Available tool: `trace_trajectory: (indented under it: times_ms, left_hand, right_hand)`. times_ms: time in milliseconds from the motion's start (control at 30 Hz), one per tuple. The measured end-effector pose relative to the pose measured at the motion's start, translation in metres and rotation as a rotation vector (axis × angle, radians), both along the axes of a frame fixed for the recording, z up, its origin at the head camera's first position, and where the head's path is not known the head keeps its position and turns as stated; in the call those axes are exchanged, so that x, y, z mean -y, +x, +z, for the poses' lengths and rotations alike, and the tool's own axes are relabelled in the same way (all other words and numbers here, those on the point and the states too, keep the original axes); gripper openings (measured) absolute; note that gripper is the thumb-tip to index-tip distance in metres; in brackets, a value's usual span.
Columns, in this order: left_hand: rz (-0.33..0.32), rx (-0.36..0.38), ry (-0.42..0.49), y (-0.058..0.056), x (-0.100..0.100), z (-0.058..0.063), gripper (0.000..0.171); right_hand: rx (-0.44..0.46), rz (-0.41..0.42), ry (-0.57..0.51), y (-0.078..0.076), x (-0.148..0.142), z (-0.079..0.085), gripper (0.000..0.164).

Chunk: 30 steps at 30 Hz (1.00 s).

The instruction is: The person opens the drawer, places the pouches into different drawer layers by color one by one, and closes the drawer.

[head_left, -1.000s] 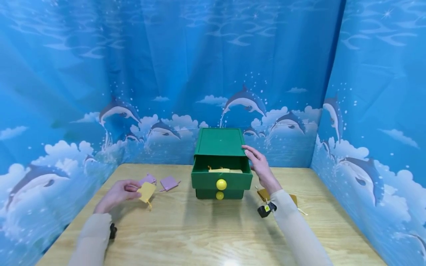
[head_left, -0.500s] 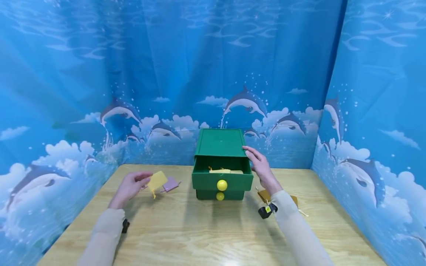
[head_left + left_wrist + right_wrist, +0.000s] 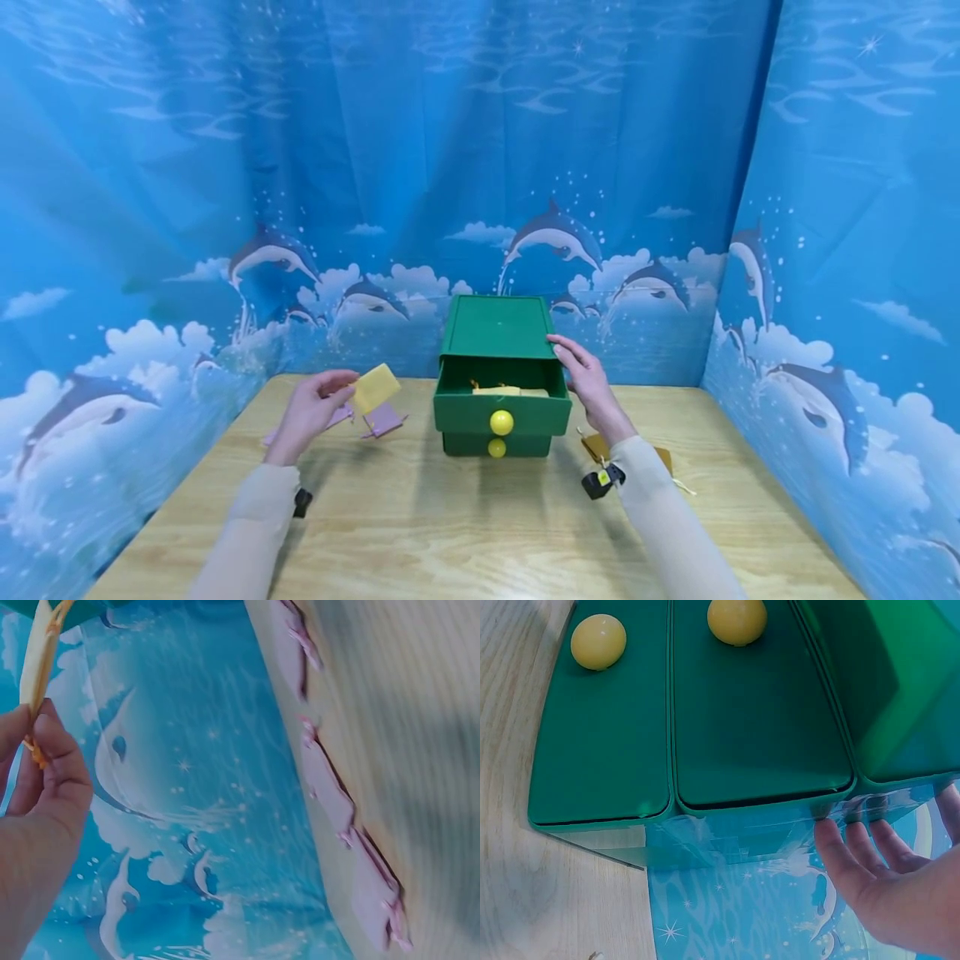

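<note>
My left hand (image 3: 311, 414) pinches a small yellow drawstring pouch (image 3: 377, 388) between thumb and fingers, raised above the table to the left of a green drawer box (image 3: 498, 325). The left wrist view shows this pouch (image 3: 36, 664) edge-on, its orange cord below the fingertips. My right hand (image 3: 588, 385) rests against the box's right side, fingers extended and fingertips at the top edge. In the right wrist view, the fingers (image 3: 862, 851) touch the side wall. The box's top drawer (image 3: 465, 414) is pulled out, with yellow pouches (image 3: 498, 391) inside.
Three lilac pouches (image 3: 328, 776) lie on the table at left, partly behind my left hand in the head view. Brown pouches (image 3: 597, 447) lie at right, partly covered by my right forearm. Lower drawers have yellow knobs (image 3: 598, 642). A dolphin-print curtain (image 3: 397, 167) stands behind.
My left hand has moved right and away from me with the yellow pouch, passing over the lilac pouches towards the box. My right hand stays on the box.
</note>
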<state>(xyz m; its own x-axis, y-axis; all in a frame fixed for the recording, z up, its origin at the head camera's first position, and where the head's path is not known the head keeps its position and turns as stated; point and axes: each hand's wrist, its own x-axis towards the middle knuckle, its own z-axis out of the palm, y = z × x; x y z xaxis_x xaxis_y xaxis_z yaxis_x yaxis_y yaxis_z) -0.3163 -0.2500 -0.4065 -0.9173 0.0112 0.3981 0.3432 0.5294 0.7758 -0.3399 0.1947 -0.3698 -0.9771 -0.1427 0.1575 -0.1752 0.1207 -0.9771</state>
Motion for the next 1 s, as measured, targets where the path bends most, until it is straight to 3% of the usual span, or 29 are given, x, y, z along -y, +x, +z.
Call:
trace_trajectory:
  times_ms: [67, 300, 433, 600, 833, 1000]
  left_hand:
    - [0.015, -0.012, 0.031, -0.001, -0.004, 0.003, 0.028]
    - [0.043, -0.041, 0.137, 0.003, -0.019, 0.013, 0.026]
    - [0.063, -0.043, 0.186, 0.005, -0.026, 0.017, 0.027]
    - [0.059, -0.082, 0.248, 0.005, -0.039, 0.023, 0.024]
    - [0.058, -0.154, 0.323, 0.002, -0.056, 0.029, 0.02]
    - [0.058, -0.233, 0.389, 0.009, -0.07, 0.036, 0.018]
  right_hand:
    - [0.007, 0.005, -0.005, 0.0, 0.0, 0.001, 0.053]
    - [0.036, 0.014, 0.007, 0.022, 0.006, 0.02, 0.047]
    - [0.031, 0.014, 0.004, 0.023, 0.008, 0.022, 0.047]
    - [0.026, 0.016, 0.007, 0.021, 0.008, 0.02, 0.047]
    - [0.029, 0.001, -0.013, 0.003, 0.002, 0.003, 0.05]
    - [0.024, -0.009, -0.007, -0.001, 0.0, -0.001, 0.052]
